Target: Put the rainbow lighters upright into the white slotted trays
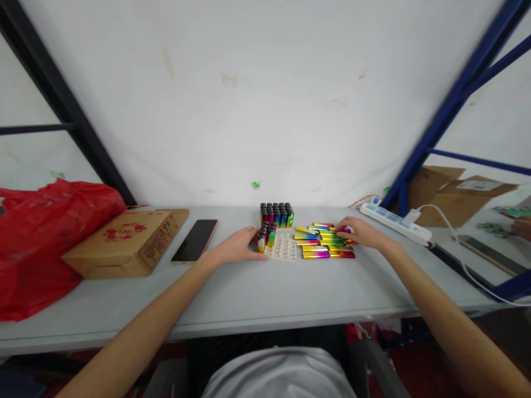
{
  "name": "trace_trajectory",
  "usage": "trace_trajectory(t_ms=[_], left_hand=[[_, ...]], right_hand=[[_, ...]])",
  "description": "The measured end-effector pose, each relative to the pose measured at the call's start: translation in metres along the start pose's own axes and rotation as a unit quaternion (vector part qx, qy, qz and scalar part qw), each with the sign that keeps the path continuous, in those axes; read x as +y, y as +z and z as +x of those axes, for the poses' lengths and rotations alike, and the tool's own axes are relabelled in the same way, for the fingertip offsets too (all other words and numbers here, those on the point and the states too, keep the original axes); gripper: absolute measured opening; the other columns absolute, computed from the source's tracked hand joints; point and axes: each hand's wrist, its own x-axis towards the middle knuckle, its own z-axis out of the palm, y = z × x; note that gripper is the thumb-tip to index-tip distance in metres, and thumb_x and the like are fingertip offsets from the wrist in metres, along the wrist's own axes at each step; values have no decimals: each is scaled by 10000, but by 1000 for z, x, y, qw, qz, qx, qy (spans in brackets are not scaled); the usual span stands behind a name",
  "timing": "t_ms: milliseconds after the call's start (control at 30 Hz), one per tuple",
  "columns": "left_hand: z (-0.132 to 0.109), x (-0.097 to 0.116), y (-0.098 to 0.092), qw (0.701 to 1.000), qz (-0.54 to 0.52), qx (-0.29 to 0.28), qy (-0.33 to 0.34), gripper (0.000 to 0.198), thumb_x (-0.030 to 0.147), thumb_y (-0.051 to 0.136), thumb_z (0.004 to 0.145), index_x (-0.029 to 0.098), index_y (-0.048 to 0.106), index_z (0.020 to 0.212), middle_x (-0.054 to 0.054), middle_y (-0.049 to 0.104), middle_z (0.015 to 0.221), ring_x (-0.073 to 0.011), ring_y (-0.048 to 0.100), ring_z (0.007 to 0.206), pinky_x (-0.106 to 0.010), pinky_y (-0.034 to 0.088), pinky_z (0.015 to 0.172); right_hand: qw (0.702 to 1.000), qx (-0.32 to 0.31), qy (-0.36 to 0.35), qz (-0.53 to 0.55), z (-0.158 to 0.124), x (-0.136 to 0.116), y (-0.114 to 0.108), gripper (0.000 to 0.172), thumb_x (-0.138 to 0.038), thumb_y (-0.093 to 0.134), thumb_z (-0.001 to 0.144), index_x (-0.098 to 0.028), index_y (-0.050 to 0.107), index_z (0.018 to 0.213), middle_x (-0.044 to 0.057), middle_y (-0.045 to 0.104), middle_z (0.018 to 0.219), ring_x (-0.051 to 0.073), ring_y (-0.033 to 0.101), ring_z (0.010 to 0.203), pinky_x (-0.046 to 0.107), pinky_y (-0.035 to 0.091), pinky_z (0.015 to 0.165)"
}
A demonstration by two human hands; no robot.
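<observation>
My left hand (234,247) grips the left side of a white tray (286,250) with round holes, its thumb at the near corner. A few shiny multicoloured lighters (266,236) with dark tops stand upright at the tray's left end, beside my fingers. On the right, my right hand (360,232) has its fingertips closed on a lighter (347,241) at the edge of a loose group. Those loose lighters (317,251) lie flat in rough rows between the tray and my right hand. Behind the tray stands a tight block of upright lighters (276,215).
A phone (196,240), a cardboard box (124,243) and a red plastic bag (50,243) are on the left. A white power strip (396,223) with cables lies on the right. Beyond the blue frame (446,105) are an open carton (452,196) and another person's hand (521,226).
</observation>
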Motion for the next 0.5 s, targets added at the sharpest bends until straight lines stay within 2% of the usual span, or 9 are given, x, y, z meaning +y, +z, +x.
trace_trajectory(t_ms=[133, 300, 400, 500], left_hand=[[0, -2, 1, 1000, -10, 3, 1, 638, 730, 737, 682, 188, 617, 995, -92, 666, 1018, -297, 639, 924, -381, 510, 817], [0, -2, 1, 1000, -5, 3, -1, 632, 740, 733, 675, 194, 623, 974, -90, 671, 1013, -298, 645, 918, -381, 514, 815], [0, -1, 1, 1000, -3, 2, -1, 642, 738, 734, 677, 192, 630, 998, -94, 672, 1027, -305, 647, 938, -389, 516, 843], [-1, 1, 0, 1000, 0, 0, 4, 657, 735, 727, 692, 187, 627, 1041, -98, 668, 1046, -310, 645, 964, -393, 515, 863]], right_hand=[[999, -35, 5, -25, 8, -2, 1, 289, -387, 598, 898, -190, 797, 969, 140, 745, 996, 284, 694, 901, 392, 520, 870], [994, -103, 11, -24, 17, -2, -7, 323, -438, 692, 805, -214, 796, 1013, 114, 759, 1012, 298, 693, 930, 383, 517, 863], [997, -72, 26, 22, 16, -4, -11, 372, -512, 695, 791, -198, 777, 972, 116, 753, 1007, 292, 685, 933, 402, 523, 885], [986, -5, 58, 155, 12, -12, -11, 468, -603, 707, 767, -194, 739, 993, 111, 744, 1035, 289, 682, 980, 421, 537, 909]])
